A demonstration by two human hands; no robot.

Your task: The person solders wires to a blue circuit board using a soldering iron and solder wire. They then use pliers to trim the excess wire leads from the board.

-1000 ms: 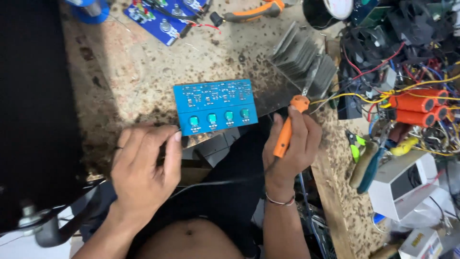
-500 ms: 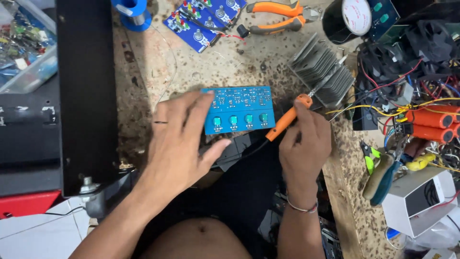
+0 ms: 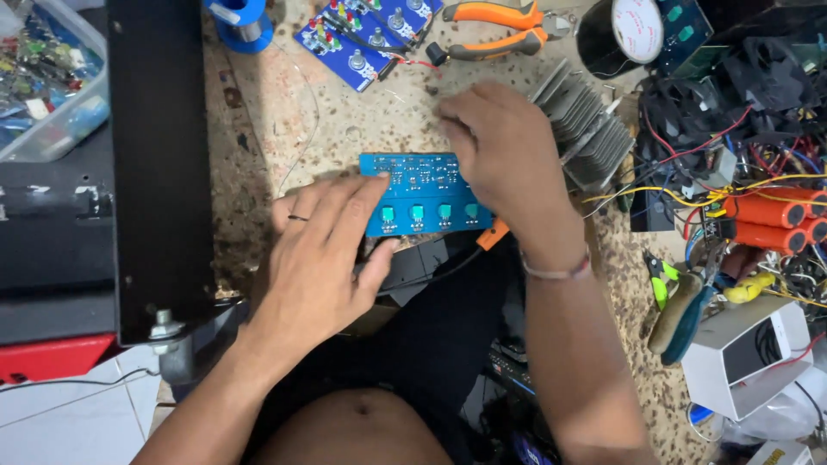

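Note:
A blue circuit board with a row of small teal knobs lies on the speckled bench top. My left hand holds its left end, with the fingers laid over the top and the thumb against the front edge. My right hand covers the board's right side, knuckles up. It is closed around an orange-handled tool, and only the handle's end shows under the wrist. The tool's tip is hidden.
A finned metal heatsink sits just right of my right hand. Orange pliers, a second blue board and a solder spool lie at the back. Tangled wires, orange cells and fans crowd the right. A black case stands at the left.
My right hand has moved up and left over the board's right side, hiding most of the orange tool. My left hand slid lower, uncovering the middle of the board.

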